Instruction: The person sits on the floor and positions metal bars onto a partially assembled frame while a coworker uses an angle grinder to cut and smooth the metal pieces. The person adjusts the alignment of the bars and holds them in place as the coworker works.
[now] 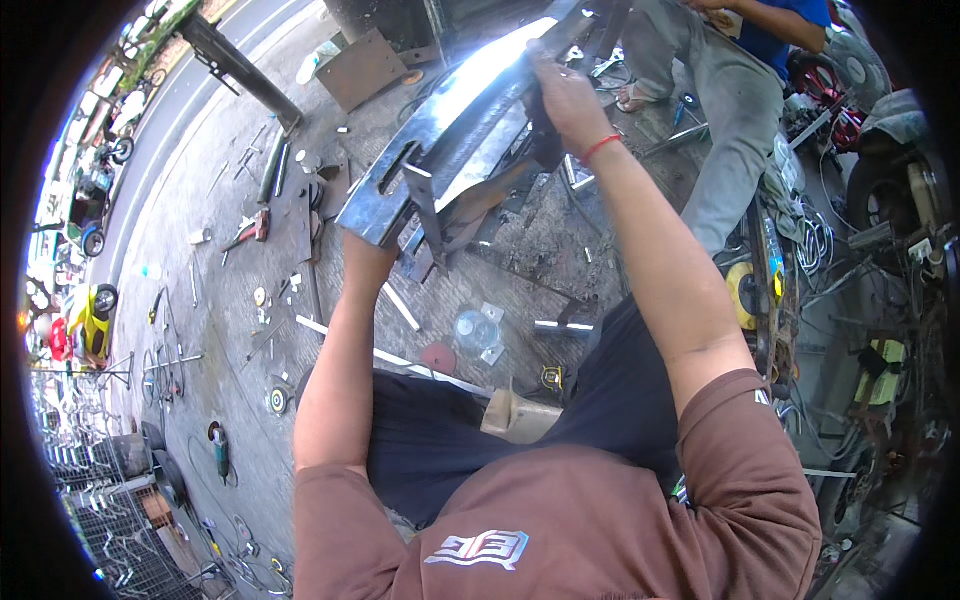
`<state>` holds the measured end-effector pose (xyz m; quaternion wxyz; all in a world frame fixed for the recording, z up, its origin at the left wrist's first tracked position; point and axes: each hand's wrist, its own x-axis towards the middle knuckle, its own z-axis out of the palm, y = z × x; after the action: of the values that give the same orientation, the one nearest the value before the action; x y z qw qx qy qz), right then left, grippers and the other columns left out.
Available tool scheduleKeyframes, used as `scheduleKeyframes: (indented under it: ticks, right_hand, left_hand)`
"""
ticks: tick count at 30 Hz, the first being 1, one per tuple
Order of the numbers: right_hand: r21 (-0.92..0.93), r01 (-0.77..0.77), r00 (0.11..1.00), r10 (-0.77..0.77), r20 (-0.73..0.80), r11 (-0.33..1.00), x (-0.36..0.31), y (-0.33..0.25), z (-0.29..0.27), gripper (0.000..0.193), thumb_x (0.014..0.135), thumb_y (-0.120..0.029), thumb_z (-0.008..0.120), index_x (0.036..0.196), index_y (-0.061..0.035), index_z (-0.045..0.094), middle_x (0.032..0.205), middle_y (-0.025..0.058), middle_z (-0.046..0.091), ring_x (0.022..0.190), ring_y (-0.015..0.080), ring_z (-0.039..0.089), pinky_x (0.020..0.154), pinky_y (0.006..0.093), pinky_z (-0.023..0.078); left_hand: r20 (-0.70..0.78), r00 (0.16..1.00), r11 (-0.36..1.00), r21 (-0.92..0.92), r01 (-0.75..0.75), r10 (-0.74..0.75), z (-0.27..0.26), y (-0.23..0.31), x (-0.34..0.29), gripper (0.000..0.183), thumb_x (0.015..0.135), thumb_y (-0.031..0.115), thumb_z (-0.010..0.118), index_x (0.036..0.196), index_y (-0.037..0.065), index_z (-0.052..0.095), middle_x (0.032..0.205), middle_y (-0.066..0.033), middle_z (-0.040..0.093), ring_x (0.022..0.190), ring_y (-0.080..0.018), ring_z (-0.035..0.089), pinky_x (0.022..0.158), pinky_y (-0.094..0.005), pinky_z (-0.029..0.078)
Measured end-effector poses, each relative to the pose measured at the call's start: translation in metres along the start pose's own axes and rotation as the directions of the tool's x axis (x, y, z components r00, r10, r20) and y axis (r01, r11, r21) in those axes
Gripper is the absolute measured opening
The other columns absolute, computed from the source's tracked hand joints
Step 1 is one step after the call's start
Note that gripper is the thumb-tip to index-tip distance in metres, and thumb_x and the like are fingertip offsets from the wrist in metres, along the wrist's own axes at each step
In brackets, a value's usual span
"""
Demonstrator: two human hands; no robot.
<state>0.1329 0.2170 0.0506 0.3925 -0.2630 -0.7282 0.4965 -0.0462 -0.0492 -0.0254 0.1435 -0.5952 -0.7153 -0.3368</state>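
A long, curved piece of shiny sheet metal [462,95], with a slot near its lower left end and dark brackets on its inner side, is held up off the ground in front of me. My left hand [368,258] grips its lower left end from beneath, the fingers hidden behind the metal. Closed around the upper right part is my right hand [572,105], a red band on that wrist. Below the piece, a clear plastic bottle [478,328] and a yellow tape measure [551,378] lie between my legs.
Another person in grey trousers [735,125] sits at the upper right. An angle grinder [219,450], a red-handled tool [250,230], rods and scraps lie on the concrete at left. A rusty plate [362,72] and a post [240,75] stand beyond. Clutter and cables fill the right.
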Motion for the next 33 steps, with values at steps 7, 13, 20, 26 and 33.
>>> scheduleKeyframes:
  ticks: [7, 13, 20, 26, 33]
  right_hand:
    - [0.138, -0.136, 0.991, 0.135, 0.01, 0.981, 0.005, -0.006, 0.017, 0.078, 0.095, -0.066, 0.039, 0.076, 0.0043, 0.066, 0.067, 0.0184, 0.064, 0.067, 0.0273, 0.063, 0.072, 0.0366, 0.048]
    - [-0.641, 0.313, 0.937, -0.337, 0.089, 0.7, 0.034, 0.032, 0.023, 0.038, 0.099, -0.03, 0.041, 0.106, 0.0014, 0.061, 0.072, 0.0244, 0.064, 0.071, 0.0395, 0.064, 0.067, 0.0499, 0.049]
    - [-0.559, 0.296, 0.95, -0.299, 0.089, 0.775, 0.064, 0.074, 0.029, 0.031, 0.097, -0.019, 0.04, 0.124, -0.0082, 0.048, 0.099, 0.0247, 0.061, 0.087, 0.0374, 0.061, 0.076, 0.0448, 0.044]
    - [-0.547, 0.551, 0.798, -0.589, 0.125, 0.63, 0.066, 0.08, 0.022, 0.044, 0.104, -0.022, 0.032, 0.145, -0.0098, 0.041, 0.116, 0.0218, 0.057, 0.103, 0.0337, 0.056, 0.093, 0.0418, 0.041]
    - [-0.4, 0.24, 0.971, -0.218, 0.099, 0.885, 0.06, 0.088, 0.009, 0.045, 0.104, -0.017, 0.034, 0.148, -0.0083, 0.035, 0.146, 0.0184, 0.044, 0.132, 0.0321, 0.045, 0.109, 0.0396, 0.034]
  left_hand:
    - [0.038, 0.959, 0.953, -0.108, 0.283, -0.28, 0.019, -0.035, -0.015, 0.025, 0.081, 0.008, 0.061, 0.105, 0.003, 0.064, 0.098, -0.0159, 0.065, 0.095, -0.0345, 0.061, 0.083, -0.0431, 0.047]
    - [0.069, 0.855, 0.832, -0.2, 0.517, -0.514, 0.027, -0.035, -0.018, 0.019, 0.088, 0.009, 0.059, 0.102, 0.0, 0.067, 0.094, -0.01, 0.069, 0.08, -0.0221, 0.063, 0.073, -0.0364, 0.051]
    - [-0.07, 0.924, 0.851, -0.421, 0.314, -0.376, 0.027, -0.023, 0.002, 0.022, 0.085, 0.014, 0.058, 0.102, 0.007, 0.07, 0.108, -0.0148, 0.066, 0.101, -0.0359, 0.059, 0.089, -0.0445, 0.045]
    - [-0.139, 0.913, 0.885, -0.337, 0.321, -0.384, 0.035, -0.016, 0.009, 0.021, 0.082, 0.014, 0.058, 0.097, 0.003, 0.068, 0.095, -0.0198, 0.068, 0.087, -0.0398, 0.064, 0.077, -0.043, 0.05]
    - [-0.215, 0.917, 0.857, -0.473, 0.204, -0.337, 0.015, 0.004, 0.016, 0.018, 0.078, 0.008, 0.058, 0.091, -0.001, 0.066, 0.083, -0.0216, 0.066, 0.075, -0.0419, 0.061, 0.068, -0.0417, 0.051]
